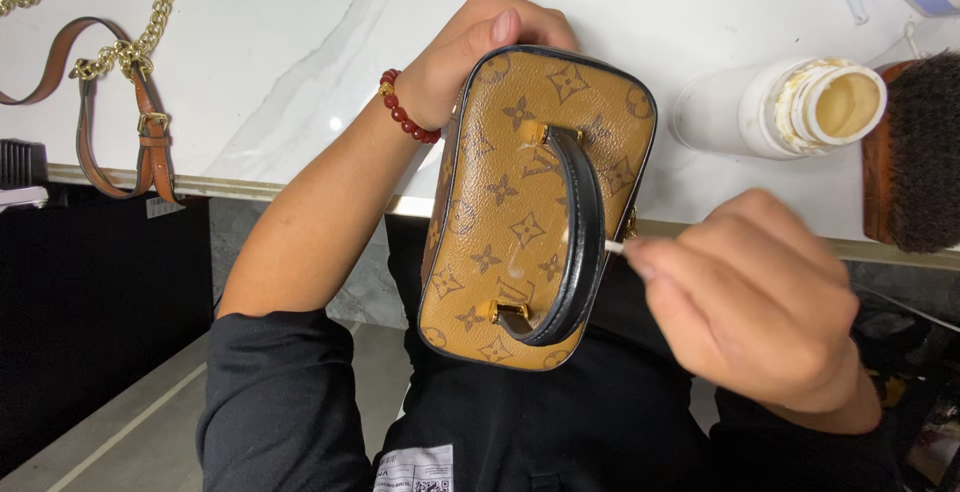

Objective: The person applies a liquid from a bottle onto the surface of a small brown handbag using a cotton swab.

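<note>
My left hand (pixel 470 52) grips the far end of a small tan patterned bag (pixel 505 222) and holds it up over my lap, top side facing me. A black handle (pixel 580 232) with gold fittings arches across the bag's top. My right hand (pixel 760 312) pinches a thin white cotton swab (pixel 612 246), its tip touching the black handle near the middle. A red bead bracelet (pixel 403 112) circles my left wrist.
On the white marble table (pixel 280 62) lie a brown leather strap (pixel 110 112) with a gold chain (pixel 150 22) at the left, an open white bottle (pixel 790 107) on its side and a brown brush (pixel 915 152) with dark bristles at the right.
</note>
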